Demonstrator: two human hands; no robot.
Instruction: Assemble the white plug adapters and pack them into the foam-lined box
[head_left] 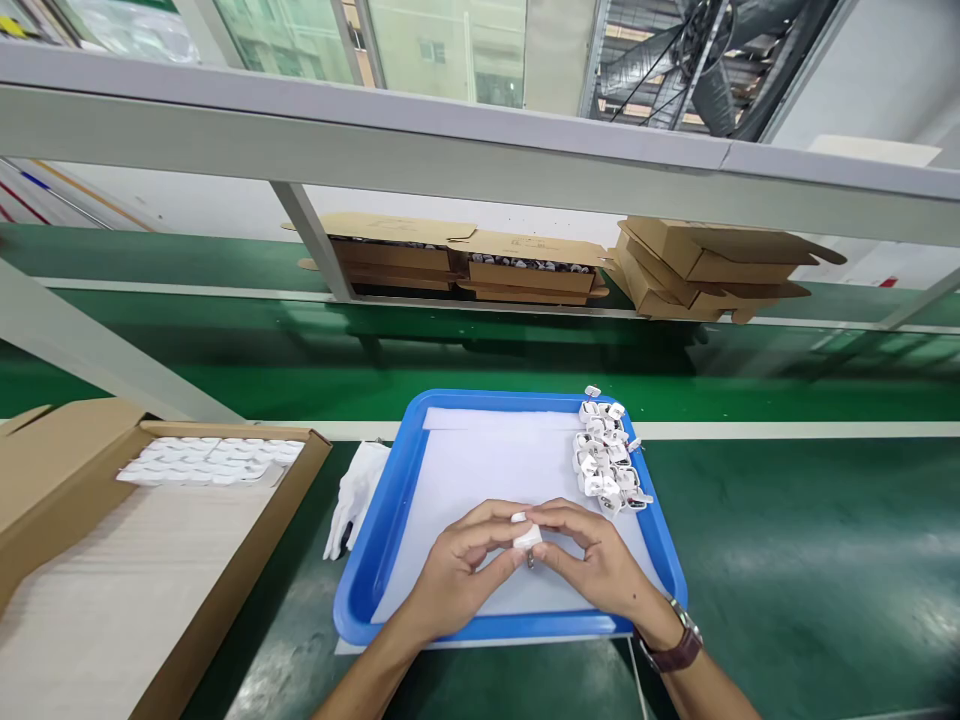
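Note:
Over the near half of a blue tray [346,600], my left hand [469,565] and my right hand [592,555] meet fingertip to fingertip. Between them they pinch a small white plastic part [528,538], with a bit of metal showing below it. Fingers of both hands cover its sides, so its exact kind is unclear. White paper [480,460] lines the tray. Along the tray's right side lies a heap of similar small white parts [600,455], some showing dark or metallic bits.
To the left, an open cardboard box [247,560] holds rows of white pieces [202,462] at its far end. White gloves [356,495] lie between box and tray. Beyond the green table [787,560], cardboard boxes [532,275] and stacked cartons [705,265] stand behind a metal frame [480,150].

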